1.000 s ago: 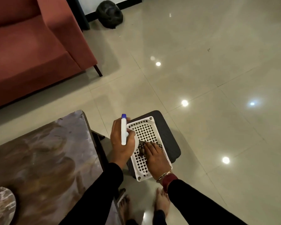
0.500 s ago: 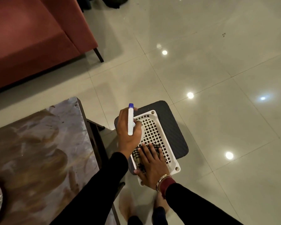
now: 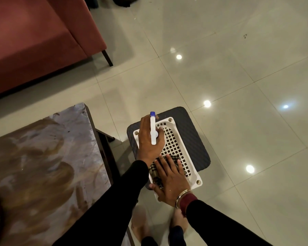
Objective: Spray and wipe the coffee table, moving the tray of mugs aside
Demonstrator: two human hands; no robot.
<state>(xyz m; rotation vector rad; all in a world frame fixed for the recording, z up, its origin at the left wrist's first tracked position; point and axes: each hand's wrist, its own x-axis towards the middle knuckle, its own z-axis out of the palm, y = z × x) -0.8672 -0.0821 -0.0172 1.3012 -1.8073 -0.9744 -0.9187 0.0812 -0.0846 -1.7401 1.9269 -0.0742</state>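
Coffee table [image 3: 43, 166] lies just left of my left hand [image 3: 149, 142], top bare but for one pale round thing at its near corner. Left hand is wrapped around one spray bottle [image 3: 153, 128], nozzle forward, ready to aim. Right hand [image 3: 169, 176] lies flat on one checked cloth [image 3: 174, 159], gathering it from one white perforated basket [image 3: 178, 139] on a dark stool [image 3: 194, 135]. No tray or mugs visible.

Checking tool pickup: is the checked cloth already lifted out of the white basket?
No, the checked cloth lies in the white basket under the right hand.
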